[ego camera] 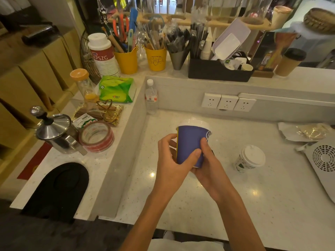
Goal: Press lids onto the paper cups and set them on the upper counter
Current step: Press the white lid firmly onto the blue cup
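We hold a blue paper cup (189,144) with a white plastic lid (194,123) in both hands, lifted above the lower white speckled worktop (235,187), in front of the row of three white wall sockets (228,102) and nearer to us than they are. The left hand (172,160) wraps the cup's near side with its thumb across the blue wall, and the right hand (208,165) cups the base and far side with its thumb lying up the wall; both grips are closed on the cup. We judge it light and thin-walled, so it will likely dent if squeezed mid-body; the stiffer places to take hold are the rolled rim under the lid and the base. We cannot tell whether it holds liquid, so we would keep it upright. The lid appears to sit on the rim, though its far edge is hidden and we cannot tell if it is snapped down all round. The cup is deep blue with a yellow strip at its left seam and a pale printed mark at its right edge. To the right of the sockets and nearer us, a smaller white-and-green paper cup (249,159) with a white lid stands on the same worktop. On the raised upper counter (299,80) behind the sockets, a brown paper cup with a black lid (290,62) stands.
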The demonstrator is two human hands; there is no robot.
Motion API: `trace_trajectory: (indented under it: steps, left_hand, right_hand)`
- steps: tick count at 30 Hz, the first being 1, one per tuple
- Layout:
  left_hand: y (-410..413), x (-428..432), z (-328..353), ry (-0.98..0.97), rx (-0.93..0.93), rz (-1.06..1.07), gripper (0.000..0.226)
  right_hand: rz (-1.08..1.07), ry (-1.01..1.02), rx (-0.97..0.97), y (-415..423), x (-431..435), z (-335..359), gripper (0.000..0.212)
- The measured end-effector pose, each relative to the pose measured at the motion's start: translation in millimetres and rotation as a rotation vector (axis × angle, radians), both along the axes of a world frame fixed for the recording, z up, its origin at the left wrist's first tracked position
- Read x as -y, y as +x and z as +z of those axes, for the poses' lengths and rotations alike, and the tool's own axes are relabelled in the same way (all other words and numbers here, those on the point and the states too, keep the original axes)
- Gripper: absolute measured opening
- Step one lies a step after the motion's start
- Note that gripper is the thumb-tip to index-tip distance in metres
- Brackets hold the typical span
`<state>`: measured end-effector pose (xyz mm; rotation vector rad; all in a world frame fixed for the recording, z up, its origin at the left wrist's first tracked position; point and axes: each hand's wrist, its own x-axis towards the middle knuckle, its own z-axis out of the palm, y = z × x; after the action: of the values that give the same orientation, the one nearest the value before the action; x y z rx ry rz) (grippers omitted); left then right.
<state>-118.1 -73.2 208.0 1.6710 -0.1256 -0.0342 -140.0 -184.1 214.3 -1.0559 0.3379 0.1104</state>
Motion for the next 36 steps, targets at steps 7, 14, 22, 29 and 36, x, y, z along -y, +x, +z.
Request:
trace_trajectory:
  steps: [7, 14, 22, 29, 36]
  left_hand:
    - [2, 6, 1, 0.079, -0.099, -0.023, 0.058]
    - [13, -12, -18, -0.169, -0.198, -0.265, 0.077]
    - [34, -2, -24, 0.174, 0.156, -0.153, 0.094]
    - [60, -3, -7, 0.214, 0.366, -0.21, 0.094]
    - [80, -9, -4, 0.08, 0.339, -0.273, 0.099]
  right_hand:
    - [-0.054, -0.017, -0.023, 3, 0, -8, 0.053]
    - [0.22, -0.562, 0.175, 4, 28, 6, 0.041]
    - [-0.007, -1.215, 0.527, 8, 40, 29, 0.028]
    - [0.122, -1.137, 0.444, 18, 42, 42, 0.029]
    - [-0.04, -0.959, 0.606, 17, 35, 46, 0.023]
